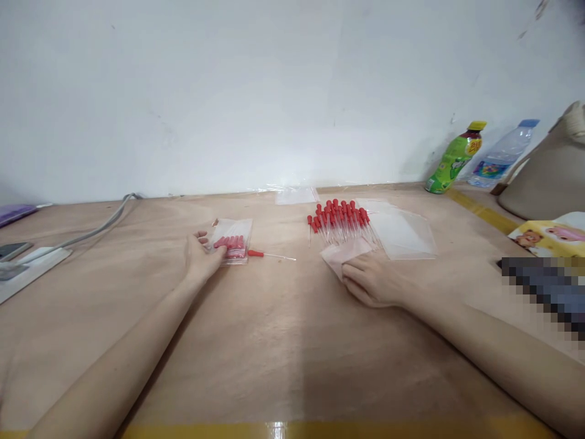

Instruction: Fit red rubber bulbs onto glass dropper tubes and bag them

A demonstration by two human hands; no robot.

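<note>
My left hand rests on the table with its fingertips on a small clear bag that holds several red-capped droppers. One loose dropper lies just right of that bag. My right hand lies flat, its fingers pressing on a clear bag at the near end of a pile of red-capped droppers. Whether either hand grips its bag, I cannot tell.
A stack of empty clear bags lies right of the pile. A green bottle and a water bottle stand by the wall at right, next to a beige bag. A grey cable and a phone lie at left.
</note>
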